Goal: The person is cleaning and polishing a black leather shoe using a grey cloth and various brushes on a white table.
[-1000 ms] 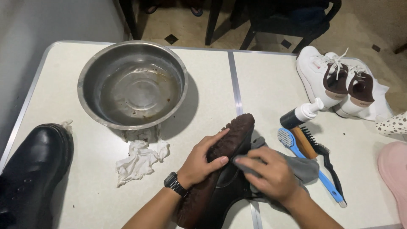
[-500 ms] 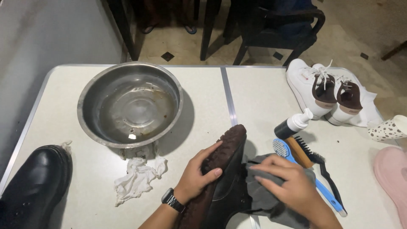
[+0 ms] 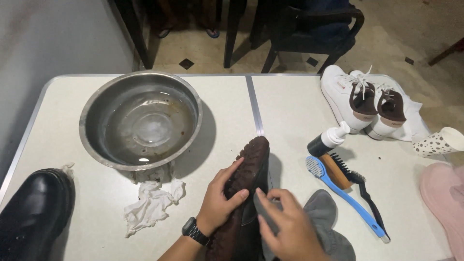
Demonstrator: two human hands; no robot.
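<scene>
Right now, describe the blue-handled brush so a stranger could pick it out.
Start at the white sneakers at the table's right side. Just nearer lie three brushes; the blue brush is leftmost, the only one with a long bright blue handle and pale bristles.

A large metal bowl (image 3: 140,119) holding a little murky water is set on the white table (image 3: 290,111), towards its far left. Just in front of the bowl a crumpled white tissue (image 3: 151,204) is laid. A black shoe (image 3: 33,215) is seen at the near left edge. On the right, a pair of white sneakers (image 3: 363,102) is placed side by side. Near them a small bottle (image 3: 328,139) lies tipped over, and beside it a blue brush (image 3: 346,198) and a wooden brush (image 3: 340,171) are laid. A spotted paper cup (image 3: 439,142) lies at the far right, with something pink (image 3: 444,200) below it. Dark chairs (image 3: 309,29) are seen beyond the table.
</scene>
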